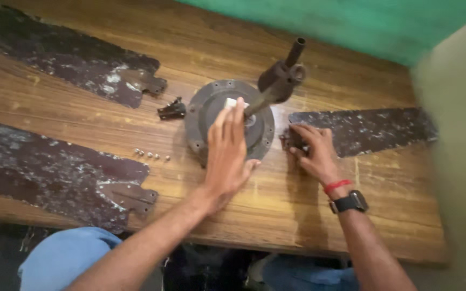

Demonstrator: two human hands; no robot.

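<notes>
Left hand [227, 156]: laid flat on the round grey motor housing [203, 110], fingers together, nothing gripped.
Right hand [311, 151]: fingers pressed on the bracket end of the dark fan blade [373, 129].
Motor housing: centred on the wooden surface [351, 215].
Screws [151, 155]: lined up left of the housing.

left hand [227, 153] on fan motor [228, 121]; right hand [313, 151] on blade [365, 129]

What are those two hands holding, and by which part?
Neither grips anything. The left hand lies flat on the round fan motor, fingertips by a small white piece. The right hand presses the bracket end of a fan blade.
</notes>
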